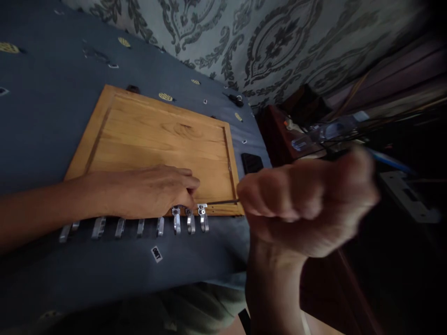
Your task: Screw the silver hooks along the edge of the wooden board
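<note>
Shaft [223, 202] clenched in the right hand [303, 195] points left at the endmost metal hook [203, 221], by the near right corner of the wooden board [164, 135], with the left hand [150, 190] closer, its hold unclear.

A wall [216, 28] with grey leaf pattern stands behind the blue printed cloth [42, 116]. At the right there is a dark red cabinet [279, 139], and near it hangs a purplish curtain [384, 79]. The light is dim, and the right side is very dark.
</note>
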Motion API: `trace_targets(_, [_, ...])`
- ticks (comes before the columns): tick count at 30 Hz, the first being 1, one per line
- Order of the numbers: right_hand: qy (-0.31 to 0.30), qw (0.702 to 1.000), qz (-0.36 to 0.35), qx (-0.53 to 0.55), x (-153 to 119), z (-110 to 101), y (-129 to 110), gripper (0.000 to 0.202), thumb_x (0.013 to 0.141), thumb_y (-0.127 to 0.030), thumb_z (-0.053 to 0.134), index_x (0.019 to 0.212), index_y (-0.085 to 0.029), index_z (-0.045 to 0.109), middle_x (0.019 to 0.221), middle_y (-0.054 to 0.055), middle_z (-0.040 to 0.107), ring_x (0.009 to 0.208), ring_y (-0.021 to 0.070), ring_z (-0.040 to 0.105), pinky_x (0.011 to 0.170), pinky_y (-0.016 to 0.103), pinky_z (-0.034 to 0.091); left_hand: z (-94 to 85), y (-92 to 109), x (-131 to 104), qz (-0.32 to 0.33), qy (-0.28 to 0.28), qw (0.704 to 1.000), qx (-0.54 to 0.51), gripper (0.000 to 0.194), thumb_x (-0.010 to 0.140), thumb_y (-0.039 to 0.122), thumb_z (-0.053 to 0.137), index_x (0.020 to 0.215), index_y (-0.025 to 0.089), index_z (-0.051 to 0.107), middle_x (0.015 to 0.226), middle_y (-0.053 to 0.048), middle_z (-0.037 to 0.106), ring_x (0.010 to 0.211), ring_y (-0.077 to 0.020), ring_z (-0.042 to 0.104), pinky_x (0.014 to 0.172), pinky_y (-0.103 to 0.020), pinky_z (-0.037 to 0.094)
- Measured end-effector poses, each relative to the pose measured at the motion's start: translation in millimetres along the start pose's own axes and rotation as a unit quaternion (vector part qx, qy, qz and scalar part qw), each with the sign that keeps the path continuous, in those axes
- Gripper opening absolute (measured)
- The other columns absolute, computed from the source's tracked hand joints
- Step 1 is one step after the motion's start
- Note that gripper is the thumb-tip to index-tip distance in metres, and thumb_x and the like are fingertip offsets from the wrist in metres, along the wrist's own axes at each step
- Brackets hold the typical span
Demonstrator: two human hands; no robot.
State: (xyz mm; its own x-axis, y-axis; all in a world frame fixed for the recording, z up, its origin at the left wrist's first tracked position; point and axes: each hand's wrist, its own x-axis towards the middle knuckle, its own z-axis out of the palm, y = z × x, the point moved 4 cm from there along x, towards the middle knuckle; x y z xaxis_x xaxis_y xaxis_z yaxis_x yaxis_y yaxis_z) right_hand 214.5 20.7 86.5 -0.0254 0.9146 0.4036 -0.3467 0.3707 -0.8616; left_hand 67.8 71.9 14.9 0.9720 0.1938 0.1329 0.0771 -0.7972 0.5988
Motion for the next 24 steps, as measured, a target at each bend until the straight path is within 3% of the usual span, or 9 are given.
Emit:
trace_targets(3, [0.054,0.998,-0.041,-0.002,2.1,-4.7,-14.4,0.05,0.104,-0.015,0.075,0.063,-0.022,0.047,0.052,-0.012,0.012,0.037,0.0049,0.006,0.034,0.019,0.017,3.5,-3.3,0.4,0.0,-0.025,0.999,-0.029,0.022,0.106,0.009,0.069,0.097,0.023,0.083,0.097,-0.003,0.071,0.095,-0.0181,0.065,0.079,-0.031,0.042])
trace_targets(5, [0.045,0.998,-0.05,-0.007,0.9,-4.9,-15.4,0.054,0.106,-0.018,0.071,0.061,-0.021,0.042,0.051,-0.011,0.013,0.036,0.0042,0.007,0.033,0.018,0.016,5.1,-5.9,-0.2,0.002,-0.014,0.999,-0.037,0.021,0.106,0.011,0.069,0.096,0.024,0.082,0.095,-0.003,0.07,0.094,-0.0185,0.064,0.08,-0.031,0.042])
trace_targets(8, [0.024,0.999,-0.035,-0.008,-4.1,-5.9,-6.0,0.063,0.107,-0.026,0.07,0.057,-0.02,0.031,0.047,-0.011,0.014,0.034,0.003,0.008,0.032,0.017,0.018,7.1,-7.8,-1.7,0.006,-0.006,0.999,-0.037,0.021,0.107,0.013,0.069,0.098,0.025,0.083,0.093,-0.002,0.069,0.092,-0.0187,0.063,0.078,-0.031,0.042])
trace_targets(12, [0.052,0.998,-0.019,-0.012,-9.9,-11.6,5.2,0.072,0.104,-0.028,0.072,0.056,-0.019,0.02,0.045,-0.01,0.012,0.034,0.0027,0.009,0.033,0.017,0.018,7.5,-7.5,-2.0,-0.002,-0.019,0.999,-0.036,0.019,0.108,0.016,0.072,0.095,0.024,0.083,0.096,-0.002,0.07,0.094,-0.0179,0.065,0.079,-0.032,0.042])
trace_targets(18, [0.006,1.0,-0.013,-0.026,-8.5,-8.9,8.5,0.066,0.11,-0.035,0.061,0.056,-0.021,0.026,0.045,-0.01,0.014,0.034,0.0035,0.011,0.034,0.018,0.017,7.7,-7.8,-1.0,0.003,-0.015,1.0,-0.014,0.022,0.109,0.017,0.067,0.096,0.024,0.084,0.098,-0.004,0.073,0.097,-0.0201,0.066,0.08,-0.031,0.042])
trace_targets(24, [0.008,0.999,-0.007,-0.033,-8.3,-11.9,12.4,0.069,0.11,-0.042,0.064,0.056,-0.021,0.027,0.043,-0.009,0.015,0.032,0.0042,0.011,0.034,0.019,0.019,7.6,-7.6,0.2,0.0,-0.02,1.0,-0.015,0.019,0.109,0.017,0.068,0.102,0.024,0.085,0.099,-0.004,0.073,0.097,-0.0198,0.066,0.08,-0.032,0.043])
